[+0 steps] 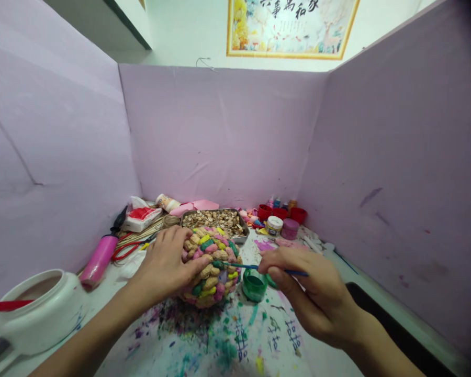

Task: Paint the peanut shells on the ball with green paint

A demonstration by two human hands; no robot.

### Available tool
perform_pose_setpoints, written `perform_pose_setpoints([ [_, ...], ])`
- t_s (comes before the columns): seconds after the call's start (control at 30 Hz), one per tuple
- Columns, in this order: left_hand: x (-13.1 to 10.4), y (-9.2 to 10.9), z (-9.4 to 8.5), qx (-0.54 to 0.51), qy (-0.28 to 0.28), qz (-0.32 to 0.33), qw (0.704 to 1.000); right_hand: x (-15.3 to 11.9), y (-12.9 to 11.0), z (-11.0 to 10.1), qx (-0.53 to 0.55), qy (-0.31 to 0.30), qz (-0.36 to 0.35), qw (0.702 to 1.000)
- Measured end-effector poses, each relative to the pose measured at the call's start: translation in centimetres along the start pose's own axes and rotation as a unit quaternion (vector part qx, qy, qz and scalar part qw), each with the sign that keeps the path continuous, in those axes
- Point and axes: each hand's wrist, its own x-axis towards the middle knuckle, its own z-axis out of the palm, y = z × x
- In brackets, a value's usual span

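A ball covered in peanut shells (210, 272) stands on the paint-spotted table. Some shells are painted pink, yellow or green, while others keep their natural tan. My left hand (170, 259) lies over the ball's left side, fingers on top and thumb across the front, gripping it. Between the thumb and fingers of my right hand (310, 288) is a thin blue paintbrush (245, 266). Its tip touches a green shell on the ball's front, near my left thumb. Just right of the ball, below the brush, sits an open jar of green paint (254, 285).
Behind the ball is a metal tray (243, 238) of shells. Paint jars (275, 225) and red cups (298, 214) stand back right. At left are a white pot (43, 314), a pink pump (100, 259), red-handled scissors (123, 252) and a tissue pack (141, 219). Lilac panels enclose three sides.
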Motion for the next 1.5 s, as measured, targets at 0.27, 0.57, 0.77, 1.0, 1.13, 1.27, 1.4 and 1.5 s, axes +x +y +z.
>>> perform_pose_setpoints([
  [0.27,0.0,-0.1,0.0,0.0,0.0,0.001,1.0,0.0,0.0,0.0,0.011,0.06,0.023,0.998],
  [0.57,0.0,0.0,0.2,-0.002,0.003,-0.003,1.0,-0.1,0.7,3.1,-0.083,0.156,0.08,0.981],
  [0.77,-0.2,0.1,0.3,0.003,0.002,-0.005,1.0,0.6,2.0,6.4,-0.042,0.082,0.231,0.969],
  [1.0,-0.4,0.3,0.2,-0.001,0.012,-0.012,1.0,0.5,1.8,8.5,-0.137,0.122,0.136,0.974],
  [1.13,-0.5,0.5,0.1,-0.007,0.014,-0.018,1.0,0.6,1.6,9.0,-0.173,0.121,0.105,0.972],
  [1.27,-0.6,0.7,-0.1,-0.013,0.015,-0.024,1.0,0.9,1.6,9.0,-0.191,0.109,0.088,0.972],
  [1.4,-0.6,0.7,-0.1,-0.011,0.005,-0.029,1.0,1.1,1.5,8.8,-0.218,0.09,0.07,0.969],
  [1.5,-0.6,0.6,-0.1,-0.01,0.003,-0.027,1.0,1.2,1.4,8.8,-0.231,0.08,0.071,0.967],
])
